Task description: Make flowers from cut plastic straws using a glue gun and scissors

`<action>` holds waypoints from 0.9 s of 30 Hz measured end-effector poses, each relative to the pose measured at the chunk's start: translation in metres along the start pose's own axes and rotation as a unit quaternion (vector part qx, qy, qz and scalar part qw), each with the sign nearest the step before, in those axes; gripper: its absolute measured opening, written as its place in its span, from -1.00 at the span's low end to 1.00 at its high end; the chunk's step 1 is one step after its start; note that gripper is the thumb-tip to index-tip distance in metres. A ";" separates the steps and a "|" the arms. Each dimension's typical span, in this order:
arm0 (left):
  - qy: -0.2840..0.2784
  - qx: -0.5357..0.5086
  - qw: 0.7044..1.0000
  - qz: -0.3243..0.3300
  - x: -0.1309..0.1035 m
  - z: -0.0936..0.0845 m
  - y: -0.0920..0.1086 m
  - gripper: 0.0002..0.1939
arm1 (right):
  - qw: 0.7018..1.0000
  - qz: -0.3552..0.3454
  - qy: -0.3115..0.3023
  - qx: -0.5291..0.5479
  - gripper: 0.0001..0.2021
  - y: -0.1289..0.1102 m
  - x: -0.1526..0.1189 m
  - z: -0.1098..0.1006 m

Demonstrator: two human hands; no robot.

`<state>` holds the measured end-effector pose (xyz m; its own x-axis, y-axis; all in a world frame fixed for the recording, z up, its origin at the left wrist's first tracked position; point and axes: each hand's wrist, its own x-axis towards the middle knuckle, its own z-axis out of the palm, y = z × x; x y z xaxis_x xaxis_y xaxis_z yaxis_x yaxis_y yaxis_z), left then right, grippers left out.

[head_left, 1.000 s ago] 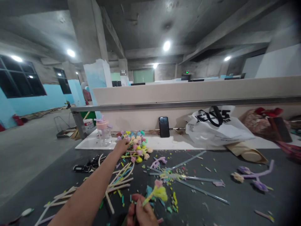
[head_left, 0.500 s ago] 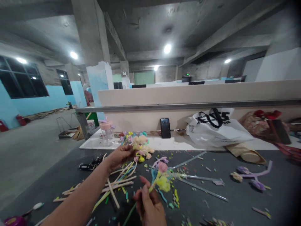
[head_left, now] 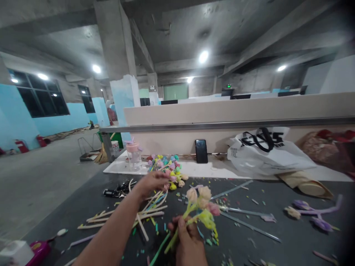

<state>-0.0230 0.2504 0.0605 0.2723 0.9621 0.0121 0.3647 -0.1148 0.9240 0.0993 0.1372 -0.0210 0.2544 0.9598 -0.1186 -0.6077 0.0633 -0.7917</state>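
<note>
My right hand (head_left: 188, 238) is closed around the green stems of a small bunch of fuzzy artificial flowers (head_left: 204, 195). Cream, pink and yellow blooms stand up above its fingers, and a long green stem (head_left: 161, 249) slants down to the left. My left hand (head_left: 155, 183) reaches out with fingers stretched at the near side of a colourful pile of fuzzy flowers (head_left: 168, 162). Its fingertips overlap the blooms, so the exact contact is hidden. Below the left hand lie loose cream fuzzy stems (head_left: 149, 214).
A lidded cup (head_left: 134, 155) and a phone (head_left: 201, 151) stand at the back, beside a white bag (head_left: 266, 151). Clear sticks (head_left: 249, 225) and fuzzy scraps litter the dark tabletop. A purple flower stem (head_left: 316, 212) lies right; keys (head_left: 119, 190) lie left.
Cream blooms that were by my left hand now show in the bunch in my right hand. My left hand remains by the flower pile, its fingers extended. The view has shifted slightly left.
</note>
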 end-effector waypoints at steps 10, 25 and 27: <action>0.170 0.246 0.954 -0.036 0.106 -0.015 -0.050 -0.69 | 0.991 0.018 -0.001 0.129 -0.58 0.009 0.000 0.014; 0.136 0.105 0.983 0.058 0.059 -0.053 -0.028 -0.72 | 0.991 0.052 -0.069 0.099 -0.59 -0.021 -0.005 0.013; 0.141 0.071 0.985 0.074 0.055 -0.048 -0.030 -0.73 | 0.993 0.035 -0.063 0.091 -0.63 -0.024 -0.008 0.015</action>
<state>-0.0622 0.3185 0.0519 0.0809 0.9605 0.2664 0.4655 -0.2727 0.8420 0.1008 0.1324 0.0077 0.1176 0.9894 -0.0850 -0.7491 0.0322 -0.6617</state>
